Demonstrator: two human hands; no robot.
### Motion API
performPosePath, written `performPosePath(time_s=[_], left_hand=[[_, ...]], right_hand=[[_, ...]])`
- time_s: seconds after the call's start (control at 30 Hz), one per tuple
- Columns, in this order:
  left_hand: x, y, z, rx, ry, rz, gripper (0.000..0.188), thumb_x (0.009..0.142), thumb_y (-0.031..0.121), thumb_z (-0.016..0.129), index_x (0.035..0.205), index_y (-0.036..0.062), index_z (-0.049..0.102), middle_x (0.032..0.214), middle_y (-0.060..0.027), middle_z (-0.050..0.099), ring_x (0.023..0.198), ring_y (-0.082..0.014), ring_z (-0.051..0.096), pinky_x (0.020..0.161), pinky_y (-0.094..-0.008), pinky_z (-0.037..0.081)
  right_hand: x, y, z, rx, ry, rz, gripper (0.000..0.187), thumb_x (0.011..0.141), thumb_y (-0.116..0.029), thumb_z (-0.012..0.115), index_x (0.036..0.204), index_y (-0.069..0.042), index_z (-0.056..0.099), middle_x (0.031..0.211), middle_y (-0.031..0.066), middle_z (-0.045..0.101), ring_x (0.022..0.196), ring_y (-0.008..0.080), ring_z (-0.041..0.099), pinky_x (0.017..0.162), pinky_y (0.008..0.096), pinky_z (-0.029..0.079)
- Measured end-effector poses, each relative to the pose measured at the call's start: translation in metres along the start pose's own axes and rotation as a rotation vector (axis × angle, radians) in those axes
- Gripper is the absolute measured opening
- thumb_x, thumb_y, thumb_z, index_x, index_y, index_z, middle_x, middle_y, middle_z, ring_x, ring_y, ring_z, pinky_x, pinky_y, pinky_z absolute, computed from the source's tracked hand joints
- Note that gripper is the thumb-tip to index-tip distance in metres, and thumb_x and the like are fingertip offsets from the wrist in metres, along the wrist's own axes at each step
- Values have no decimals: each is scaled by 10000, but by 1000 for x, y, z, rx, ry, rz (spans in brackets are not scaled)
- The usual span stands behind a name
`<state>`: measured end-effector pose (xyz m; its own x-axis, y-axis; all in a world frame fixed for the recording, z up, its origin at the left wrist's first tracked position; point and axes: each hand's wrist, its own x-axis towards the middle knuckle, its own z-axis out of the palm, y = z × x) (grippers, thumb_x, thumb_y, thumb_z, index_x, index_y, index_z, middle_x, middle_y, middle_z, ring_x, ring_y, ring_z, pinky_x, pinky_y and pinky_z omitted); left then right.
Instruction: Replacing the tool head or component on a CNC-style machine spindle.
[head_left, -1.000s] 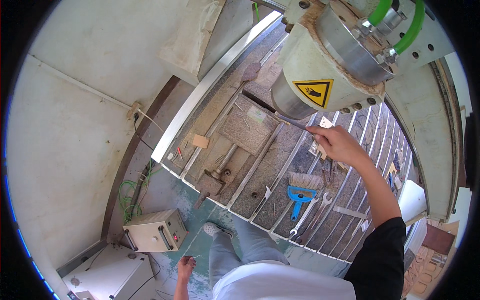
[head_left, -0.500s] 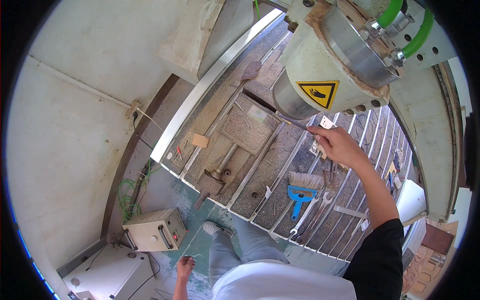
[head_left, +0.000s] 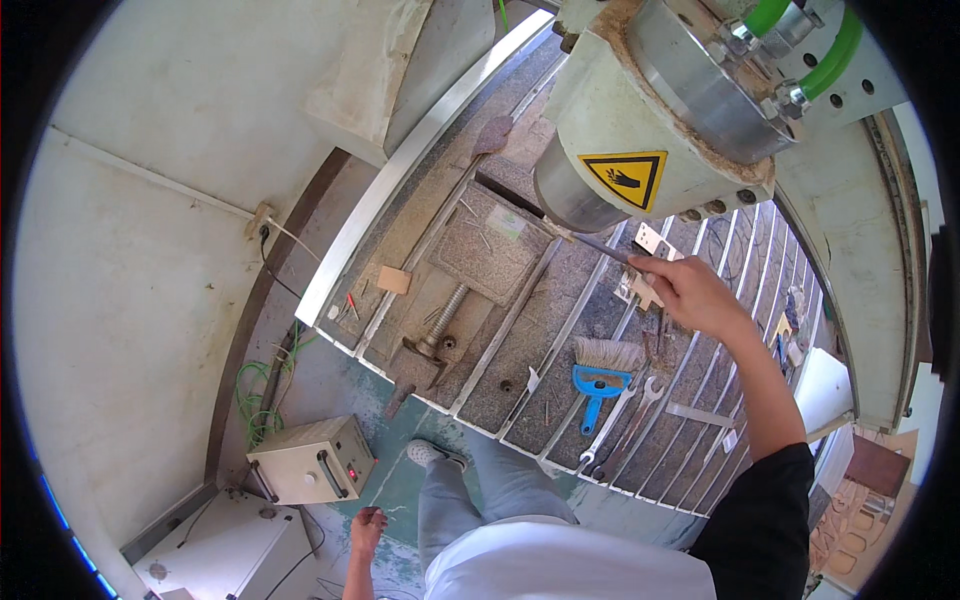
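Note:
Stretched out over the slotted machine bed [head_left: 560,330], my right hand [head_left: 697,292] grips a thin grey stick-like tool [head_left: 603,247]. The tool points left, and its pale tip lies just below the round metal nose of the machine head [head_left: 580,195]. Left of that tip is a dusty metal vise [head_left: 492,245] with a threaded screw [head_left: 447,312] and a crossbar handle. My left hand [head_left: 367,530] hangs low beside my leg, away from the bed, its fingers curled in. Whatever it may hold is hidden.
A blue-handled brush [head_left: 598,385] and wrenches [head_left: 618,420] lie near the bed's front edge. Under my right hand are small wooden pieces [head_left: 638,288]. The machine head with green hoses [head_left: 840,62] overhangs the bed. A beige box [head_left: 310,462] stands on the floor at left.
My right hand has shifted slightly right and down, and more of the tool shows left of it. The left hand has moved little, its fingers more curled. The whole view has tilted slightly.

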<state>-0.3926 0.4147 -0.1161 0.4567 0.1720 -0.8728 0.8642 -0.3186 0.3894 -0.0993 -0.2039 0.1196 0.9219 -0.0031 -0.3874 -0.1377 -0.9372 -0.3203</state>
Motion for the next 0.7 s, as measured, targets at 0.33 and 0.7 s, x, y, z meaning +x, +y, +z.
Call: performPosePath(time_s=[0.33, 0.7], left_hand=[[1, -2, 3, -7, 9, 7, 243, 876, 198, 580, 989, -14, 608, 757, -65, 646, 658, -129, 614, 567, -252, 470], [-3, -15, -6, -9, 36, -33, 237, 881, 195, 588, 988, -15, 612, 797, -82, 656, 679, -137, 620, 584, -266, 479]], right_hand=[[1, -7, -9, -113, -12, -78, 283, 889, -125, 516, 1147, -116, 633, 728, 207, 609, 670, 352, 595, 659, 442, 466], [-9, -2, -9, -102, 15, -23, 302, 866, -128, 553, 1158, -114, 628, 797, 206, 634, 727, 371, 609, 713, 436, 476]])
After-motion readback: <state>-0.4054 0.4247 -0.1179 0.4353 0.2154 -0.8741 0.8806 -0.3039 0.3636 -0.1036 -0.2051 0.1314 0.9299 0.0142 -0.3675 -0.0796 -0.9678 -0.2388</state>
